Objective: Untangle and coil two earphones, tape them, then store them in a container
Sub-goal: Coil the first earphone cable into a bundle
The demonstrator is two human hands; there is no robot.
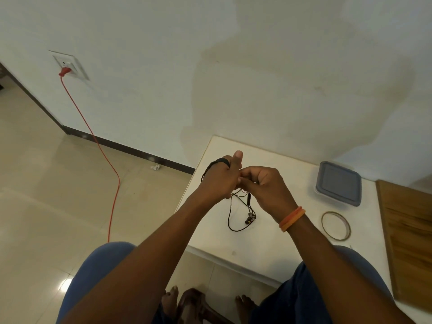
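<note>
A: While the black earphone cord (236, 213) hangs in a loose loop above the white table (257, 244), left hand (218, 181) holds wound turns; right hand (261, 185) pinches the cord.

B: Risk?

A: Dangling earbuds could snag a loop. Tape roll (336, 226) and lidded container (338, 183) untouched.
</note>
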